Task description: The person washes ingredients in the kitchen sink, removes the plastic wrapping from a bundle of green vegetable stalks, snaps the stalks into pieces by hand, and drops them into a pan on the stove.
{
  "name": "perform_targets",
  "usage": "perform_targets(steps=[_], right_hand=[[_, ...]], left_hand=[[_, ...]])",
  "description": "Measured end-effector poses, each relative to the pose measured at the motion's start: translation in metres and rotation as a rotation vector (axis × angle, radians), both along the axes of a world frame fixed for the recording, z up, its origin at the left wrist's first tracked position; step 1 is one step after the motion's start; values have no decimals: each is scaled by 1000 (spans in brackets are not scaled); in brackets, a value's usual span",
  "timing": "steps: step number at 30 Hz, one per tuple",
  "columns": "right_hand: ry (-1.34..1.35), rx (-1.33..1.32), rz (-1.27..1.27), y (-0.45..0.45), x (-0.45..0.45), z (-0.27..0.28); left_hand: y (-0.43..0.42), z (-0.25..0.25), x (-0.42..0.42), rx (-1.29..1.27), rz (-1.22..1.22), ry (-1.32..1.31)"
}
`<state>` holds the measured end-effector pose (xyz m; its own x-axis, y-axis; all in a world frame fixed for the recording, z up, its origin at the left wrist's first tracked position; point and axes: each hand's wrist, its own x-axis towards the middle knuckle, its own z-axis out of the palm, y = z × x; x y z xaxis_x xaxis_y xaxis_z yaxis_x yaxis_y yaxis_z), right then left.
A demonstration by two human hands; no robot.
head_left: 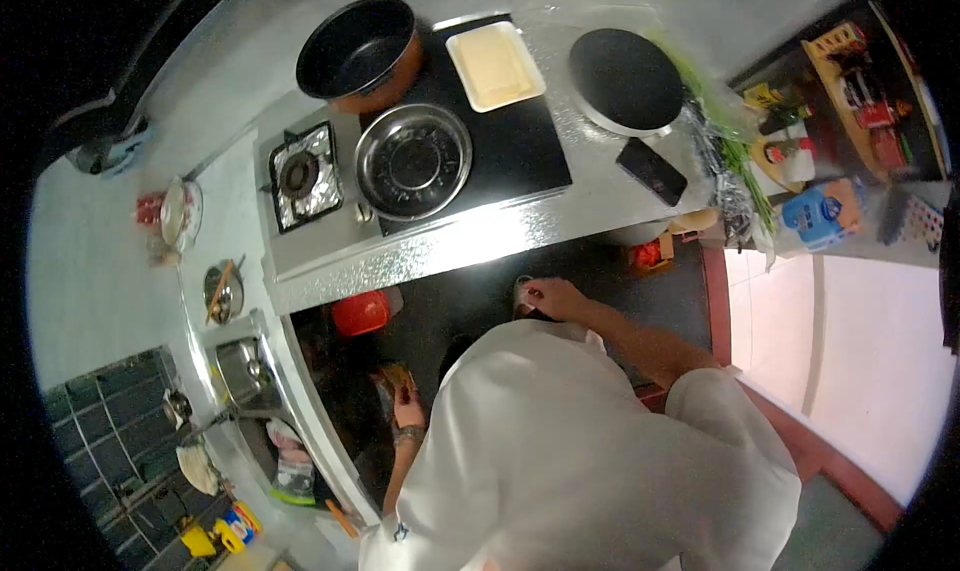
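Note:
My left hand [408,409] is low, below the counter edge, its fingers closed at a brownish-orange item [395,377] that seems to be in clear wrapping. What kind of thing that is, I cannot make out. My right hand [552,297] is farther to the right, bent inward in front of my white shirt [570,441]. Its fingers are closed against a small pale, shiny object [523,293] with a rounded top, whose kind is unclear. A red container [362,313] sits under the counter, above and left of my left hand.
On the counter [420,256] stand a gas burner [300,175], a dark pot [360,56], a steel pan [413,161], a white tray [495,66], a round black plate [626,79] and a phone [651,171]. Green vegetables [745,171] lie at right. A sink [250,371] is at left.

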<state>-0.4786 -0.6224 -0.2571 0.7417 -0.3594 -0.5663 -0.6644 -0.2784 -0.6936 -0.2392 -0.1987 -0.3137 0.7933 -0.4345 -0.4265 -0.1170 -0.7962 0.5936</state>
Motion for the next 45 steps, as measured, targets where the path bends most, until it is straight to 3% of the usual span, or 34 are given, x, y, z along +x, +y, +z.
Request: perform_targets(steps=[2, 5, 8, 11, 18, 20, 23, 26, 27, 30, 34, 38, 40, 45], right_hand=[[-50, -9, -16, 0, 3, 1], [-127, 42, -43, 0, 8, -5], [-159, 34, 21, -3, 23, 10], [-402, 43, -28, 3, 44, 53], [-608, -82, -43, -16, 118, 159], [-803, -524, -213, -41, 139, 171], [-767, -729, -453, -99, 158, 179], [-656, -844, -603, -161, 171, 173], [-591, -849, -615, -175, 175, 176], [-384, -1087, -525, -222, 192, 153], [53, -1039, -360, -258, 225, 152], [53, -1042, -318, -307, 224, 109], [207, -1024, -356, -292, 227, 124], [125, -897, -348, -311, 227, 101]], left_hand=[[-9, 22, -9, 92, 228, 201], [25, -16, -23, 239, 182, 37], [39, -19, -33, 122, 151, 142], [52, -37, -38, 183, 144, 176], [27, -35, -20, 42, 329, 366], [-4, -7, -7, 426, 247, 177], [32, -78, 16, 278, 129, 2], [44, -99, 35, 169, 112, -112], [3, -35, 40, 465, 233, 121], [35, -53, 47, 332, 209, 79], [45, -28, 58, 381, 272, 86], [28, 24, 44, 502, 382, 157], [13, 43, 32, 508, 425, 199], [-40, 68, -8, 495, 502, 290]])
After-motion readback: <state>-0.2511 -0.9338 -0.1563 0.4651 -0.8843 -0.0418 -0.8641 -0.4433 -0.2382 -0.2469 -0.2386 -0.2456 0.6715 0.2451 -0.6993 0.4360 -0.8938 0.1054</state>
